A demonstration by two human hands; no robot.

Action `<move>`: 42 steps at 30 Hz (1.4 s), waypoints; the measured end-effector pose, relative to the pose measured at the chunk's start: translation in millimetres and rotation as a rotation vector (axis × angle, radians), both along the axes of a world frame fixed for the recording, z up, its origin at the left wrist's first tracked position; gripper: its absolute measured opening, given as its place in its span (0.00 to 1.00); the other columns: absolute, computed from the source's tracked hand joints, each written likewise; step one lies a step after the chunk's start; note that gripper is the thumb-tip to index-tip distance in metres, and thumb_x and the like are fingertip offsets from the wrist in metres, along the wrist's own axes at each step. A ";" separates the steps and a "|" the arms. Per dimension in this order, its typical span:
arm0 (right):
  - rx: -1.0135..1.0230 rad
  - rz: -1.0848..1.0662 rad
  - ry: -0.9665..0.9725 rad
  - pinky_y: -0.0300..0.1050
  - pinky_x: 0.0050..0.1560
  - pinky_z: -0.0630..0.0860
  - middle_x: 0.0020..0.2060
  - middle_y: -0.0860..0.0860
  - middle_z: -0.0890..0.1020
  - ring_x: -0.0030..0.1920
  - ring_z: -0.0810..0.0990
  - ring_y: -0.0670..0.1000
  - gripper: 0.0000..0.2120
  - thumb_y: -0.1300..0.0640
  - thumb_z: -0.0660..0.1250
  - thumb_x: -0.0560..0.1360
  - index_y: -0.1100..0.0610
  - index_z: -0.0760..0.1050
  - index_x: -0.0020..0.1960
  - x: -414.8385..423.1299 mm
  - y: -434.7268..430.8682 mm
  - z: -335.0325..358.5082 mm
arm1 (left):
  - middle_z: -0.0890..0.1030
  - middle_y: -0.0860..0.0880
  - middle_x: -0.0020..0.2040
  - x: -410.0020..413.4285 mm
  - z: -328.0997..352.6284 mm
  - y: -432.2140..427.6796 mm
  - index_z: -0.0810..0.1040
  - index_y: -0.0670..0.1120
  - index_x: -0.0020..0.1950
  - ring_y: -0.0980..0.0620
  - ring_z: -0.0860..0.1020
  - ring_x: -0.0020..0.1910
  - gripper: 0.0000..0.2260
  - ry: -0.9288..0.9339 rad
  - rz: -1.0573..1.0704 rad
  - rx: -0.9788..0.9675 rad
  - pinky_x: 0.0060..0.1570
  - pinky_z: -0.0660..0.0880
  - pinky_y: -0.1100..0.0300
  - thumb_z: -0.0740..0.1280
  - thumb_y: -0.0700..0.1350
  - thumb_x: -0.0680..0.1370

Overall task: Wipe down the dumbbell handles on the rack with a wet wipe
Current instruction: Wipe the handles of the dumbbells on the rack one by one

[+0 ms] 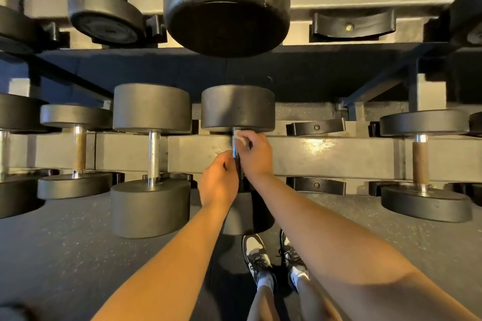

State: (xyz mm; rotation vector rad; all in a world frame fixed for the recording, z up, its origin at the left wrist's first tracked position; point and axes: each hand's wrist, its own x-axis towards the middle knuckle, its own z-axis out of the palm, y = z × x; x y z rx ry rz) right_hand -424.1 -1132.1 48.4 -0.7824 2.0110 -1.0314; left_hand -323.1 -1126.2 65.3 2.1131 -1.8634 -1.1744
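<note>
Wiping step in hand, lower tier of the rack (326, 156), centre of frame. The wet wipe (241, 139) is pinched in the right hand (257, 156) and pressed against the far end of the dumbbell handle (234, 147), just below the far head (238, 108). The near part of the handle is gripped by the left hand (219, 182), fingers curled round it, probably to steady it. Next move, as judged: the wipe is to be drawn down toward the near head, and the left hand's grip must be shifted first so the covered stretch is reached. Whether the chrome handle (154, 154) at centre left is wiped cannot be told.
</note>
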 end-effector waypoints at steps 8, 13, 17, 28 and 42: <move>0.092 0.146 0.090 0.20 0.43 0.66 0.46 0.50 0.78 0.46 0.77 0.49 0.09 0.68 0.67 0.76 0.58 0.83 0.49 -1.5 21.7 -7.3 | 0.82 0.54 0.45 -1.5 7.6 2.0 0.80 0.59 0.56 0.50 0.78 0.45 0.15 0.016 0.010 -0.034 0.44 0.72 0.53 0.53 0.53 0.85; -0.006 0.060 0.077 0.23 0.49 0.68 0.55 0.52 0.80 0.54 0.78 0.47 0.09 0.61 0.68 0.79 0.55 0.81 0.58 -6.2 7.4 -4.0 | 0.81 0.55 0.45 -2.0 8.2 3.4 0.81 0.57 0.57 0.59 0.75 0.38 0.14 0.010 0.022 -0.057 0.33 0.65 0.64 0.55 0.52 0.85; -0.003 0.098 0.094 0.29 0.54 0.70 0.56 0.54 0.80 0.54 0.78 0.49 0.11 0.63 0.67 0.79 0.57 0.82 0.59 -4.3 8.1 -5.4 | 0.80 0.56 0.48 -2.9 7.4 4.8 0.80 0.56 0.65 0.55 0.78 0.45 0.15 0.033 0.056 -0.083 0.38 0.69 0.64 0.56 0.52 0.85; -0.010 0.210 0.104 0.20 0.47 0.62 0.59 0.56 0.80 0.59 0.78 0.52 0.13 0.60 0.63 0.82 0.58 0.79 0.65 -17.4 8.0 -2.4 | 0.84 0.53 0.55 -6.0 7.3 9.9 0.78 0.57 0.68 0.55 0.77 0.48 0.16 -0.009 0.062 -0.116 0.47 0.72 0.60 0.56 0.53 0.85; 0.030 0.206 0.069 0.31 0.56 0.66 0.60 0.54 0.77 0.60 0.76 0.51 0.15 0.60 0.62 0.82 0.56 0.78 0.67 -8.5 12.8 -1.5 | 0.83 0.51 0.59 -5.3 5.6 8.4 0.78 0.55 0.69 0.49 0.80 0.57 0.16 -0.004 0.076 -0.114 0.57 0.76 0.55 0.56 0.53 0.85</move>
